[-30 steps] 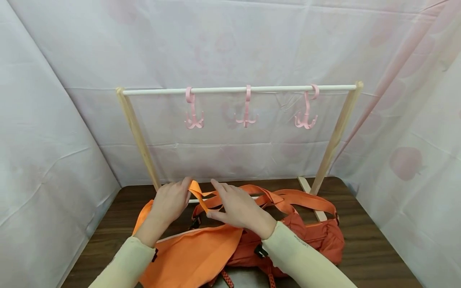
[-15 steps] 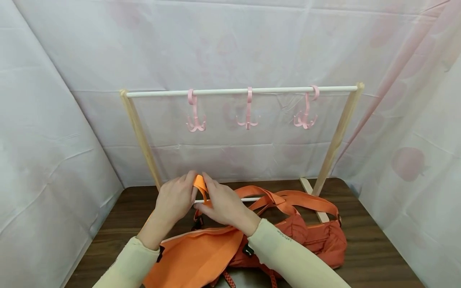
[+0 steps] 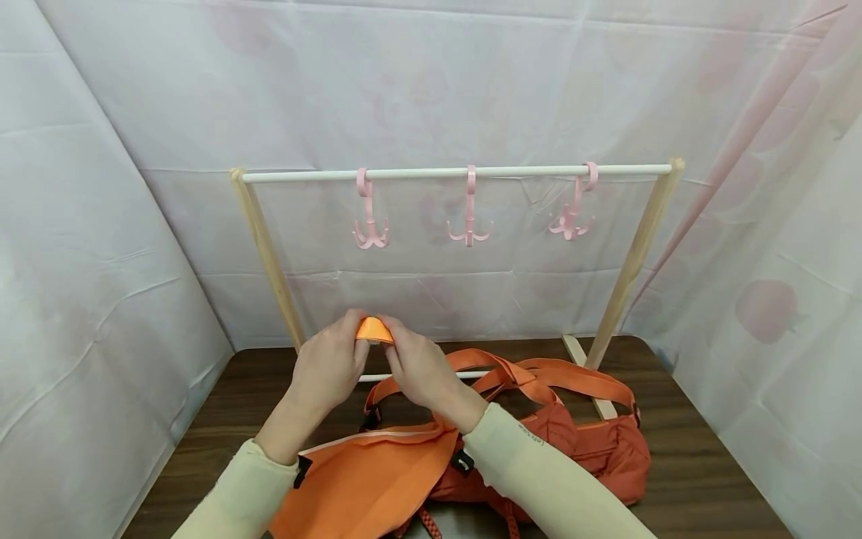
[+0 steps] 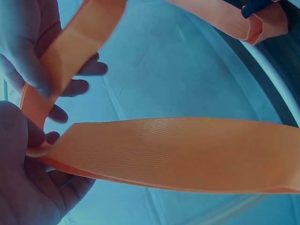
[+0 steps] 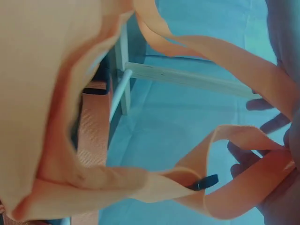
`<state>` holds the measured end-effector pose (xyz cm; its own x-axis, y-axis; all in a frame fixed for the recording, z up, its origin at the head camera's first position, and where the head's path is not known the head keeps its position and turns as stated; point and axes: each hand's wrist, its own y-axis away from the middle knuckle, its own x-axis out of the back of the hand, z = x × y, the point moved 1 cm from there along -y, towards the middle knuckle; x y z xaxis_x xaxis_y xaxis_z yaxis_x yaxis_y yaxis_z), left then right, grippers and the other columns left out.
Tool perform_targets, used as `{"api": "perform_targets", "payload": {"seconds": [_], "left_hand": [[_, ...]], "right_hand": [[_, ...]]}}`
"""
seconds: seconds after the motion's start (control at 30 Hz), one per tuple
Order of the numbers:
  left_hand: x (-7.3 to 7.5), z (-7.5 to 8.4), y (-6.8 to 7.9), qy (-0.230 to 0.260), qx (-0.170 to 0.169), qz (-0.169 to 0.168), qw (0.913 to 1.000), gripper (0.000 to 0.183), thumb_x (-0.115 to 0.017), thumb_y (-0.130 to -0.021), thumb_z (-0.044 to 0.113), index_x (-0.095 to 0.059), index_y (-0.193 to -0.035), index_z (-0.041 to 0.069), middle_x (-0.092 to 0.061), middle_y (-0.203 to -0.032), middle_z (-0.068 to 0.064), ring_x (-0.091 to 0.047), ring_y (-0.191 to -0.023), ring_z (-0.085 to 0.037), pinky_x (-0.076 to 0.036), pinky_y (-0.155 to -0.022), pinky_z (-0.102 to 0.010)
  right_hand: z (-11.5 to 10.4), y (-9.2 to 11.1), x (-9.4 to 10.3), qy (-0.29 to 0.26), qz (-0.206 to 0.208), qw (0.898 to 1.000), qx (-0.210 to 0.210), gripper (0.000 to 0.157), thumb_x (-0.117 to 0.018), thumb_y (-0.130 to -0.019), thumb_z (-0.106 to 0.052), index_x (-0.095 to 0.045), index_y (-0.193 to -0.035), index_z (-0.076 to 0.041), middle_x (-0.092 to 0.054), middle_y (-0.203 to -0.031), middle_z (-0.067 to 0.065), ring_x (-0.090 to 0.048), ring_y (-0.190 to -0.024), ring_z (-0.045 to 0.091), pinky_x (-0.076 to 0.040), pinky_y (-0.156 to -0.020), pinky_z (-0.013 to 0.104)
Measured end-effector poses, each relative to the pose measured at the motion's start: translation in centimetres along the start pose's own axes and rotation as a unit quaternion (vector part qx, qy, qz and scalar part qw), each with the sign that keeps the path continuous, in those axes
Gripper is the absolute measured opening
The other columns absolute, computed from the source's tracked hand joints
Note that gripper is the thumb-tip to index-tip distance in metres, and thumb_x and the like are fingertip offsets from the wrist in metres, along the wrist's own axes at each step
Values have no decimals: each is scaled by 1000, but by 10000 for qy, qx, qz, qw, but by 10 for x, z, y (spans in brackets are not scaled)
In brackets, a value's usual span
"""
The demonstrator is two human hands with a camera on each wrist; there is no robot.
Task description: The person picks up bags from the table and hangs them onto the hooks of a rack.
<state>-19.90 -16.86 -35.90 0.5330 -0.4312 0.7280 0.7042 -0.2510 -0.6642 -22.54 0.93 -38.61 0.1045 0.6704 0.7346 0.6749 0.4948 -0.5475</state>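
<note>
An orange cloth bag point(image 3: 364, 479) lies at the front of the table, its webbing strap point(image 3: 374, 329) raised above it. My left hand point(image 3: 326, 370) pinches the strap from the left side. From the right, my right hand point(image 3: 423, 370) pinches the same strap, so a short arched piece spans the two hands. In the left wrist view the strap point(image 4: 178, 154) stretches flat from the fingers to the right edge. The right wrist view has the strap point(image 5: 234, 56) running in loops toward the fingers, with a small black piece point(image 5: 205, 182) on it.
A rust-red bag point(image 3: 599, 457) with orange straps point(image 3: 579, 376) lies at the right of the orange bag. Behind stands a wooden rack with a white rod point(image 3: 417, 174). Pink hooks point(image 3: 371, 224) hang from it. White patterned curtains point(image 3: 101, 262) surround the table point(image 3: 700, 464).
My right hand has moved left and up to the left hand and taken hold of the strap. The strap between the hands has risen into a short arch.
</note>
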Motion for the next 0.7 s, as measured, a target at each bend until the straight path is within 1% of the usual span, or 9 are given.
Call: {"api": "perform_targets", "payload": {"seconds": [0.17, 0.27, 0.33, 0.43, 0.53, 0.63, 0.7], "left_hand": [[4, -3, -1, 321, 202, -73, 9993, 23, -59, -103, 9, -62, -126, 5, -68, -90, -10, -50, -54, -21, -46, -48, -40], [6, -5, -2, 551, 308, -108, 9979, 25, -56, -105, 9, -62, -129, 4, -68, -92, -10, -51, -58, -21, -47, -52, -40], [8, -7, -3, 811, 388, -187, 9958, 25, -54, -107, 9, -62, -130, 4, -67, -90, -9, -51, -59, -19, -47, -56, -39], [10, -11, -5, 1343, 500, -371, 9890, 24, -50, -110, 8, -61, -131, 5, -65, -84, -6, -55, -62, -15, -49, -59, -37], [13, -14, -7, 1783, 608, -519, 9807, 26, -46, -110, 6, -60, -132, 5, -62, -80, -4, -57, -62, -13, -50, -57, -34], [17, -17, -8, 1920, 667, -564, 9775, 28, -47, -109, 2, -60, -133, 4, -57, -80, -5, -52, -59, -14, -47, -57, -33], [19, -19, -8, 1914, 678, -573, 9775, 27, -49, -108, 0, -60, -132, 2, -56, -82, -6, -49, -60, -17, -47, -59, -34]], "right_hand": [[0, -4, 13, -721, 19, 9974, 54, 40, -48, -112, -5, -51, -152, -7, -68, -99, 6, -62, -75, 8, -55, -69, 26], [-1, -6, 18, -1068, 15, 9943, -17, 39, -45, -114, -6, -51, -152, -6, -64, -94, 3, -60, -70, 6, -54, -64, 23], [-1, -7, 21, -1214, 32, 9926, -52, 39, -44, -115, -8, -51, -153, -7, -62, -91, 0, -59, -67, 5, -53, -61, 23], [0, -8, 26, -1338, 73, 9910, -21, 39, -43, -115, -9, -51, -153, -7, -60, -87, -3, -57, -63, 6, -52, -58, 25], [2, -10, 30, -1330, 140, 9910, 53, 38, -42, -116, -11, -52, -152, -7, -58, -82, -3, -53, -61, 8, -50, -59, 27], [4, -11, 35, -1332, 198, 9909, 86, 37, -42, -116, -14, -53, -150, -6, -59, -79, 2, -51, -60, 9, -47, -59, 29], [6, -12, 39, -1320, 242, 9909, 110, 36, -43, -116, -16, -54, -149, -6, -59, -77, 6, -49, -60, 10, -46, -58, 29]]}}
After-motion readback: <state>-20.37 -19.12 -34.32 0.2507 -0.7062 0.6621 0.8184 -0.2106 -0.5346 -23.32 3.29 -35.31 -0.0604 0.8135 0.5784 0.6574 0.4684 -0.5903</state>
